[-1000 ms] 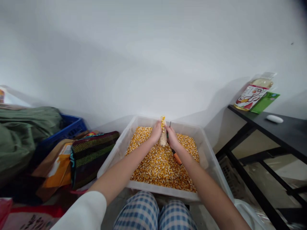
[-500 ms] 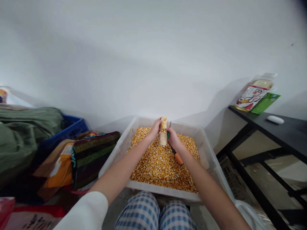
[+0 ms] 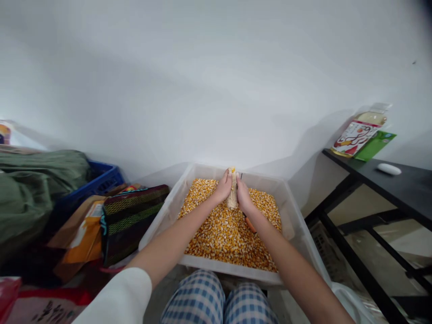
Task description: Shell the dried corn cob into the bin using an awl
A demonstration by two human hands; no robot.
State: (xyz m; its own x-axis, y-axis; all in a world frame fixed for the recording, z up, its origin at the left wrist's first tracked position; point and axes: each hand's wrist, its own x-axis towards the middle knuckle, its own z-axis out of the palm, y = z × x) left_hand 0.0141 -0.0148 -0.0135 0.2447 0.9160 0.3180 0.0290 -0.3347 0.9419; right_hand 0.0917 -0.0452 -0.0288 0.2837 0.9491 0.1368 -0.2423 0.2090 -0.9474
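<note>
A corn cob [image 3: 232, 198], pale and mostly stripped with a few yellow kernels near its top, stands nearly upright between my hands. My left hand [image 3: 224, 186] is closed round its left side. My right hand [image 3: 243, 195] presses at the cob's right side and also holds a slim screwdriver, whose thin dark shaft [image 3: 240, 176] pokes up past the fingers; its handle is hidden by the hand. Below lies a heap of loose corn kernels [image 3: 222, 238] in a translucent plastic bin [image 3: 232, 267]. An orange-handled tool [image 3: 250, 224] rests on the kernels, partly covered by my right forearm.
A black table [image 3: 405, 182] on the right carries a bottle [image 3: 359, 132], a green packet [image 3: 376, 145] and a white oval object [image 3: 389, 169]. At left are a blue crate [image 3: 104, 180] with green cloth [image 3: 40, 189], a dark mesh bag [image 3: 135, 220] and cardboard. A white wall rises behind the bin.
My hands have closed in on the cob from both sides and cover more of it. The screwdriver's green handle, visible before, is now hidden behind my right hand.
</note>
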